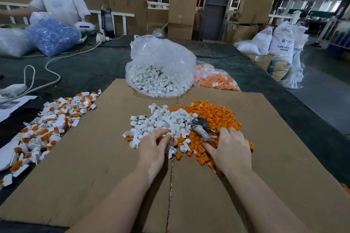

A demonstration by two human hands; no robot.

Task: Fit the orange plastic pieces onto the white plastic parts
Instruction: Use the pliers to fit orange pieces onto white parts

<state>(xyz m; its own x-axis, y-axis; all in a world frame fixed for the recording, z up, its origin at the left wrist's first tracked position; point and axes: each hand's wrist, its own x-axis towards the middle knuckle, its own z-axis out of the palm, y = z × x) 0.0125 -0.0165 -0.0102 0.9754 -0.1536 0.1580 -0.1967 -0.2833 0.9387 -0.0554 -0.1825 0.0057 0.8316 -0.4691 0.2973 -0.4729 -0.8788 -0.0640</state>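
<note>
L hand [154,145] rests on white parts pile [162,123], fingers loosely spread, grip unclear. R hand [232,149] lies flat on orange pieces [214,115] w/ fingers straight, beside pliers [203,128], all on cardboard [94,157].

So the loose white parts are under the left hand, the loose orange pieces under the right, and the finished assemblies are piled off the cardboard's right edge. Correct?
Not quite. The finished assemblies are piled off the cardboard's left edge, not its right. The rest holds: the head view shows the left hand on the loose white parts and the right hand on the loose orange pieces.
</note>
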